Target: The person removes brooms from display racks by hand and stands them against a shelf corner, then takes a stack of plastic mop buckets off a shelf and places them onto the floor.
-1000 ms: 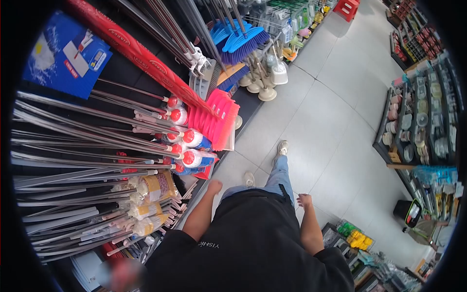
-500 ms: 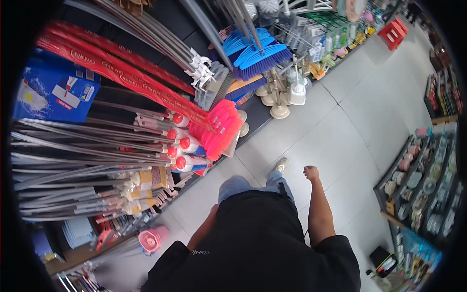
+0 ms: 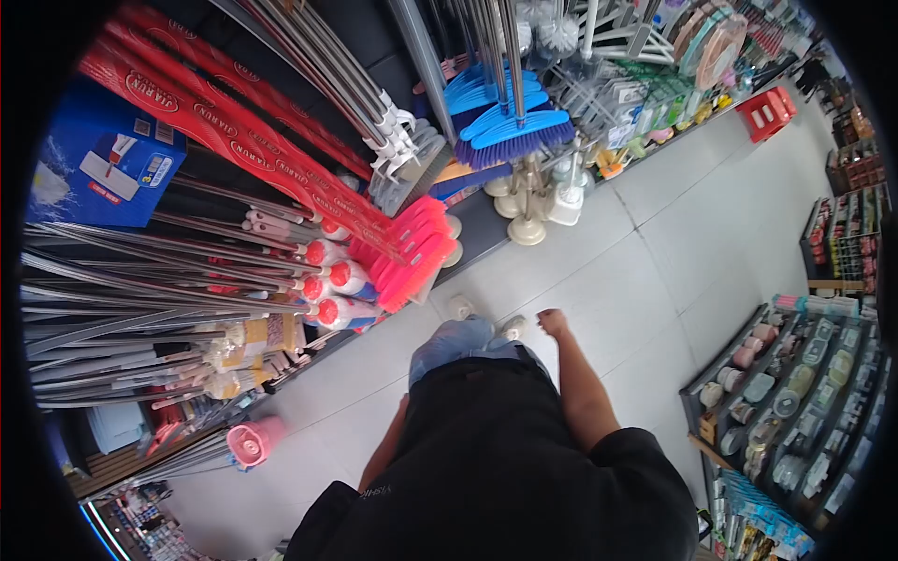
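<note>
My right hand (image 3: 553, 323) hangs over the grey floor tiles (image 3: 599, 280), right of my shoes (image 3: 512, 327). Its fingers are curled; whether anything small is in them I cannot make out. My left hand is hidden beside my body in the black shirt (image 3: 486, 458); only the forearm shows. Closest to my feet on the left are a pink-red broom head (image 3: 416, 252) and white bottles with red caps (image 3: 344, 312). Beyond them hang blue brooms (image 3: 514, 136) above pale plungers (image 3: 527, 229).
Mops and poles (image 3: 140, 280) line the left shelf, with a pink bucket (image 3: 251, 443) at its foot. A red stool (image 3: 767, 114) stands at the far end. On the right is a shelf of containers (image 3: 795, 393).
The view has shifted along the aisle, and both shoes now show. My right hand appears further left and slightly higher. The shelf of containers on the right shows more fully.
</note>
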Demonstrator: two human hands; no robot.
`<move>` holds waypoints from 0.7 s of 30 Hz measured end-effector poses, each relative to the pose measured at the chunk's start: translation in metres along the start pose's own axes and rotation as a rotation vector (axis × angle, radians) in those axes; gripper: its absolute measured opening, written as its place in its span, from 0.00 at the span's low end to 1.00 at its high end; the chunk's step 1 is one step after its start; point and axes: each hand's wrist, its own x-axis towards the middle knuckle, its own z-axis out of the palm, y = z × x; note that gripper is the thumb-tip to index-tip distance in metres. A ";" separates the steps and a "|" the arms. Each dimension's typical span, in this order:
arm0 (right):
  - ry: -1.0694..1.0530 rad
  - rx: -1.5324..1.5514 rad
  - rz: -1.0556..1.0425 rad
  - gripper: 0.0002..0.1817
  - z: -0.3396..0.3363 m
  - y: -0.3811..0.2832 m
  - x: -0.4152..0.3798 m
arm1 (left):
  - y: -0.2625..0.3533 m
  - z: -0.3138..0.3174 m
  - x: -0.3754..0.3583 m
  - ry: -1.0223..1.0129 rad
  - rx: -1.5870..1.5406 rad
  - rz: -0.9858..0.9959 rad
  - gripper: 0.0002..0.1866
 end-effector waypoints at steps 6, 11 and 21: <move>0.059 -0.112 -0.039 0.18 -0.048 -0.045 -0.017 | 0.007 -0.021 0.114 0.097 -0.082 0.110 0.13; 0.228 -0.243 0.029 0.18 -0.100 -0.019 -0.005 | 0.078 -0.088 0.146 0.031 -0.280 0.142 0.16; -0.025 -0.553 -0.057 0.22 -0.106 -0.030 0.072 | 0.130 -0.090 0.102 0.279 -0.304 0.113 0.14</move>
